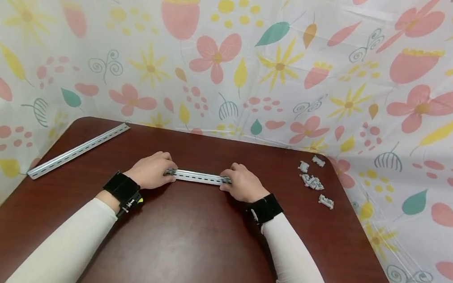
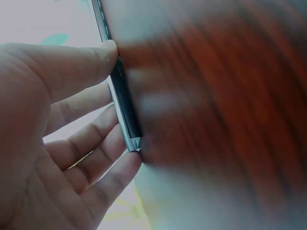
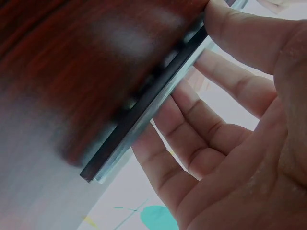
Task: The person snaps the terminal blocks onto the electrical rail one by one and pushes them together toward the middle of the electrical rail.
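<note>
A short slotted metal DIN rail (image 1: 197, 177) lies crosswise between both hands over the middle of the table. My left hand (image 1: 152, 170) pinches its left end; in the left wrist view the thumb (image 2: 108, 52) presses one edge while the fingers (image 2: 91, 139) are along the other. At the right end my right hand (image 1: 244, 183) has the same kind of pinch, with thumb and fingers (image 3: 187, 110) on opposite sides in the right wrist view. The rail's ends are partly covered by the hands in the head view.
A longer slotted DIN rail (image 1: 78, 151) lies slanted at the table's left side. Several small grey clip-like pieces (image 1: 312, 182) are scattered near the right edge. The brown table (image 1: 185, 245) meets a flower-patterned cloth (image 1: 232, 70) behind and at both sides.
</note>
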Action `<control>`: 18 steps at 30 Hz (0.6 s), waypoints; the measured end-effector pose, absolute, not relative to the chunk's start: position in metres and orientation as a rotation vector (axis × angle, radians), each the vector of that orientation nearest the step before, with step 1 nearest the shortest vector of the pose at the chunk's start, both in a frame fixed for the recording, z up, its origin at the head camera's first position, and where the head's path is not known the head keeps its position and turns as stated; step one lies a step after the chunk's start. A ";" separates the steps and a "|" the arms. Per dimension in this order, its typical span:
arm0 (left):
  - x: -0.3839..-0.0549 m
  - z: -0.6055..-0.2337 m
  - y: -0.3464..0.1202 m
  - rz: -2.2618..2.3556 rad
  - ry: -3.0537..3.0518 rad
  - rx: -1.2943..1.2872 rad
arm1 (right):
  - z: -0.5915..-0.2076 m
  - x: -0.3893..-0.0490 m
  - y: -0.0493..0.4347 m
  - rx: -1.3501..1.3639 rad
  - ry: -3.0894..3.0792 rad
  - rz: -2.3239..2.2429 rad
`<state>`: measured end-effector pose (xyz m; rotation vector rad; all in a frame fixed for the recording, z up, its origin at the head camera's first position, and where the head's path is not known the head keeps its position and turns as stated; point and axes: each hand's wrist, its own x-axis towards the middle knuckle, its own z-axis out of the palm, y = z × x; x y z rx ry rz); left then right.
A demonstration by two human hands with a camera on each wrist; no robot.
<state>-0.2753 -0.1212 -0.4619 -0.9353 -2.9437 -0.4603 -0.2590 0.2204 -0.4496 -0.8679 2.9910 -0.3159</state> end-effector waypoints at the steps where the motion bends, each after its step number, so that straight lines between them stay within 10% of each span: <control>1: -0.275 -0.462 -0.122 -0.468 -2.942 -0.938 | -0.450 -0.259 0.220 -0.870 2.993 -0.316; 18: -0.271 -0.462 -0.121 -0.521 -2.939 -0.928 | -0.449 -0.260 0.222 -0.871 2.981 -0.323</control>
